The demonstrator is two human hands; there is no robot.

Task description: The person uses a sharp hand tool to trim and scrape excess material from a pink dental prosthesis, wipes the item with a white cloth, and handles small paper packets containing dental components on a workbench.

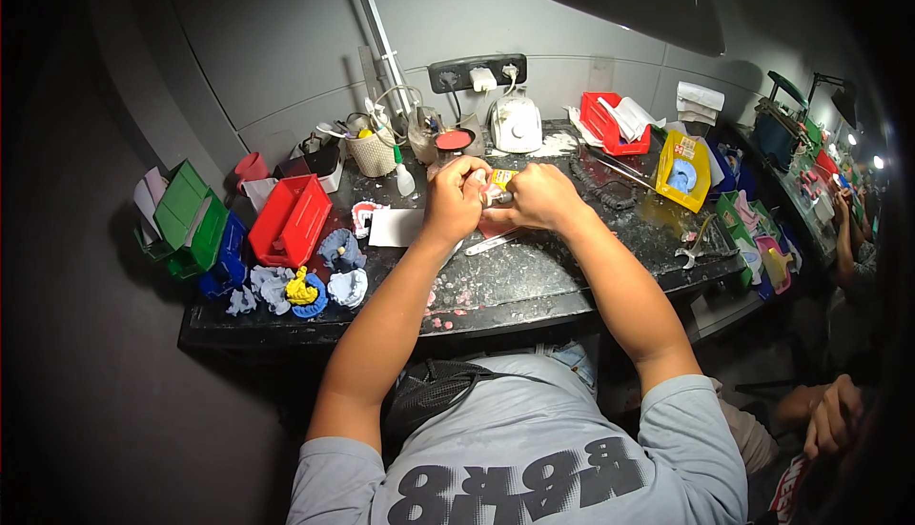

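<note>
My left hand (454, 199) and my right hand (543, 197) meet at the middle of the bench, fingers closed around a small cluster with pink-and-white and yellow parts (501, 180); I cannot make out exactly what each holds. Below them are a pink sheet (498, 230) and a thin white tool (491, 242). A white rectangular pad (394, 228) lies left of my hands, beside a red-and-white dental piece (365, 218). A red-topped round container (454, 140) stands just behind my left hand.
Bins (290, 220) and pale-blue moulds (348, 288) crowd the left. A tool cup (375, 153) and white device (517, 127) stand at the back. A yellow bin (682, 171) and forked metal tool (696, 251) are rightward. Other people's hands (833, 413) show at far right.
</note>
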